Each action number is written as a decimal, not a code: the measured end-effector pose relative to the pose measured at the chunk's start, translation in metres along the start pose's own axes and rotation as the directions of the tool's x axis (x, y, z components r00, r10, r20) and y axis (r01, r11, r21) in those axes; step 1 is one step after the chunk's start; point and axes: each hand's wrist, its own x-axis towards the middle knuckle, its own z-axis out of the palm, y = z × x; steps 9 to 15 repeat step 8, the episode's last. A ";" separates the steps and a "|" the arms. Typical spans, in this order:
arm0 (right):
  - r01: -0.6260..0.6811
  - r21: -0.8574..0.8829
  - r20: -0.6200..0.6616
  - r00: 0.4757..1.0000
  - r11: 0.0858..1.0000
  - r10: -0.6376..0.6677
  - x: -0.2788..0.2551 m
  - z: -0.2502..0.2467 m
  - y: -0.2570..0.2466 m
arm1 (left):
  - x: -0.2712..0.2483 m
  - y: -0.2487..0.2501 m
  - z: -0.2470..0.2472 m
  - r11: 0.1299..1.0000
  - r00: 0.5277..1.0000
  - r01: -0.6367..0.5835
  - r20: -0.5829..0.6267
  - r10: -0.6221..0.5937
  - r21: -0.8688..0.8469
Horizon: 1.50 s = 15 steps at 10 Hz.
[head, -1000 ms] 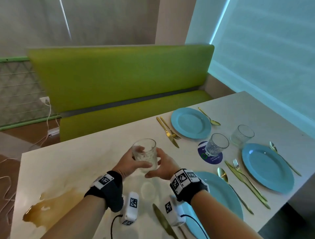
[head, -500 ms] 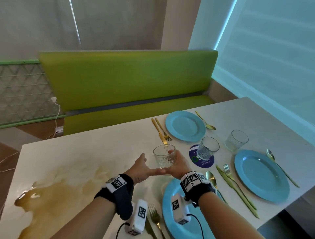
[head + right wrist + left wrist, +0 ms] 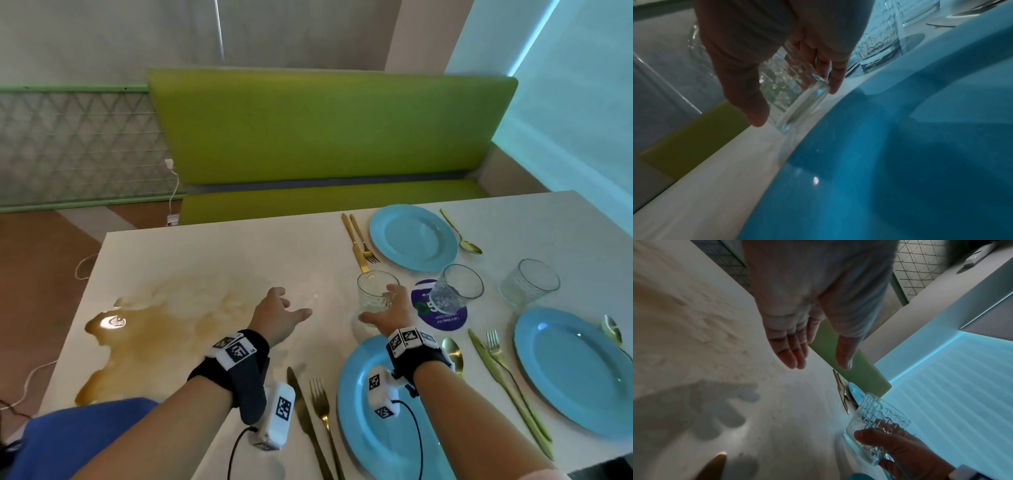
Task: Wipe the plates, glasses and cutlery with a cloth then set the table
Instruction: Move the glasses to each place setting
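Note:
My right hand (image 3: pixel 387 313) grips a clear cut-pattern glass (image 3: pixel 375 293) just beyond the near blue plate (image 3: pixel 363 404); in the right wrist view the glass (image 3: pixel 791 91) is tilted, its base close to the table by the plate's rim (image 3: pixel 859 129). The left wrist view shows the same glass (image 3: pixel 877 423) in my right fingers (image 3: pixel 900 449). My left hand (image 3: pixel 279 313) hovers open over bare table, holding nothing; its fingers (image 3: pixel 789 352) are straight. A gold knife (image 3: pixel 305 411) and fork (image 3: pixel 323 414) lie left of the near plate, a gold spoon (image 3: pixel 452 353) to its right.
Two more blue plates (image 3: pixel 412 236) (image 3: pixel 575 373) are laid with gold cutlery. Two glasses (image 3: pixel 455 289) (image 3: pixel 529 282) stand at the middle right, one on a purple coaster (image 3: pixel 445 317). A brown spill (image 3: pixel 137 329) covers the table's left. A green bench (image 3: pixel 325 137) faces me.
My left hand let go of the glass and drew away to the left. My right hand carried the glass rightwards and down towards the table beyond the near plate.

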 end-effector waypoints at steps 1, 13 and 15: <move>0.031 -0.005 0.009 0.999 1.000 -0.031 0.001 0.005 0.002 | -0.004 0.001 0.004 1.000 1.000 0.010 -0.003 -0.010 -0.016; -0.146 -0.186 -0.030 0.989 0.972 0.143 -0.041 -0.039 -0.003 | -0.027 0.004 0.009 0.989 0.993 0.013 0.113 -0.030 0.150; -0.146 -0.186 -0.030 0.989 0.972 0.143 -0.041 -0.039 -0.003 | -0.027 0.004 0.009 0.989 0.993 0.013 0.113 -0.030 0.150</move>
